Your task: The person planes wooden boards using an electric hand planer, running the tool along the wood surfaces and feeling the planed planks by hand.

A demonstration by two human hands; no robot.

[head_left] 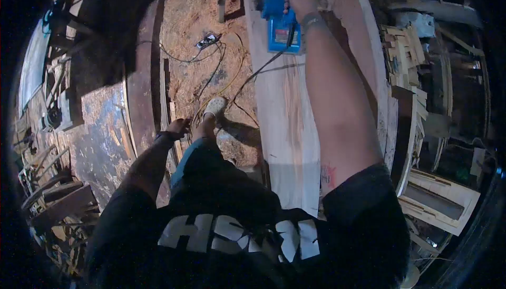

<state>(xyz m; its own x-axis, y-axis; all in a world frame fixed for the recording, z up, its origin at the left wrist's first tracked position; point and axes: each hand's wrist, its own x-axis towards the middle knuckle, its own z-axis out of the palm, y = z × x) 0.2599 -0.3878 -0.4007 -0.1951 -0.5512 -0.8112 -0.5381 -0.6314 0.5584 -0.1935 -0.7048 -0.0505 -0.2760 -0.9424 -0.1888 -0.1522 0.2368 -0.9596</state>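
Observation:
My right hand (301, 0) grips the handle of a blue electric planer (276, 12), which rests on a long pale wooden plank (284, 131) at the top of the view. A dark power cord (263, 66) runs from the tool down to the floor on the left. My left hand (179, 126) hangs low beside my leg, apart from the plank. Its fingers look loosely apart, in dim light, with nothing visible in them.
Wood shavings (184, 15) cover the floor, where cables and a power strip (207, 40) lie near my shoe (215, 106). Stacked wood offcuts (403, 51) and a wooden frame (437, 199) stand to the right. Another long board (142, 78) runs along the left.

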